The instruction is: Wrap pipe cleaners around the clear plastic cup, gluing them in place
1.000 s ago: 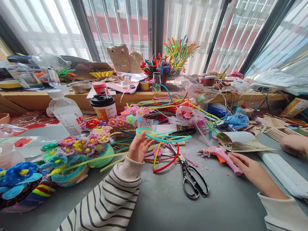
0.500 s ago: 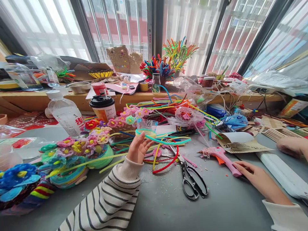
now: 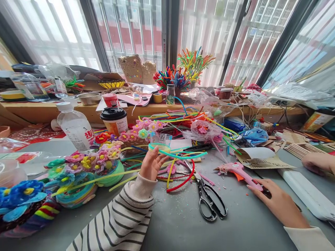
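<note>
My left hand [image 3: 151, 163] grips a small clear plastic cup [image 3: 162, 139] with pale yellow round its lower part. A turquoise pipe cleaner [image 3: 183, 156] runs round the cup and its loose end sticks out to the right. My right hand [image 3: 278, 198] has closed on the handle end of a pink hot glue gun [image 3: 244, 173], which lies on the table with its nozzle to the left. Between my hands lie black-handled scissors [image 3: 209, 200], blades under the craft bits. A bent red pipe cleaner [image 3: 187, 181] and a yellow one [image 3: 170, 170] lie beside them.
Pots of pipe-cleaner flowers [image 3: 91, 162] stand at left, with a plastic bottle [image 3: 75, 125] and lidded paper cup [image 3: 115, 122] behind. A pipe-cleaner heap [image 3: 178, 120] fills the back. Another person's hand [image 3: 318, 162] rests at far right, near a white elongated object [image 3: 309, 191].
My right hand has moved left and farther onto the glue gun's handle. My left hand keeps the cup in nearly the same place. The view has shifted slightly.
</note>
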`<move>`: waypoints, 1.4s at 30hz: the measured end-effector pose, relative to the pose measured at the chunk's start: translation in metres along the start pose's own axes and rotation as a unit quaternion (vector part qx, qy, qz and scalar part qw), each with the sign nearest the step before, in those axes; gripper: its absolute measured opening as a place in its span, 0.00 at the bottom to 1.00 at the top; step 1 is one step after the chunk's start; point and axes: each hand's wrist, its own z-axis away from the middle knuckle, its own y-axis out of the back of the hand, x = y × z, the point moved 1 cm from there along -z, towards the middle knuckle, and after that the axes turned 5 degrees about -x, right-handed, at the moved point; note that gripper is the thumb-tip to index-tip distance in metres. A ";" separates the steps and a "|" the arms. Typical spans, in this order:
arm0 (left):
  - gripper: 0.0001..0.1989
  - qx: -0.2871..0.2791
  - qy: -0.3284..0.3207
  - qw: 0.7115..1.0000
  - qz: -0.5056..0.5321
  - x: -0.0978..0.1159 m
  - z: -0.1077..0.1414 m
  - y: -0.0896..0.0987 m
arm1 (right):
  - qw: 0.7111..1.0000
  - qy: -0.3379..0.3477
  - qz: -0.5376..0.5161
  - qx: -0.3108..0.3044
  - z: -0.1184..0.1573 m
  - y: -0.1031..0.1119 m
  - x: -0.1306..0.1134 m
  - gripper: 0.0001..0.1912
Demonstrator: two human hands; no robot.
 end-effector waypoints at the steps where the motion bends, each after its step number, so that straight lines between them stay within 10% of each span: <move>1: 0.20 0.006 -0.004 1.000 0.003 0.000 0.000 -0.001 | 1.000 -0.001 -0.001 0.019 0.001 0.000 -0.002 0.28; 9: 0.22 0.030 -0.026 0.999 0.028 0.004 0.001 -0.003 | 0.996 -0.042 -0.037 0.069 0.004 0.008 -0.010 0.29; 27: 0.19 0.019 -0.030 0.999 0.027 0.006 0.004 -0.006 | 0.950 -0.252 -0.178 -0.044 0.005 0.046 -0.037 0.29; 33: 0.21 0.015 -0.032 0.999 0.026 0.007 0.004 -0.006 | 0.868 -0.251 -0.428 -0.017 0.009 0.049 -0.042 0.25; 42: 0.23 0.006 -0.030 0.999 0.017 0.006 0.004 -0.003 | 0.662 -0.276 -0.695 0.052 -0.001 0.070 -0.068 0.08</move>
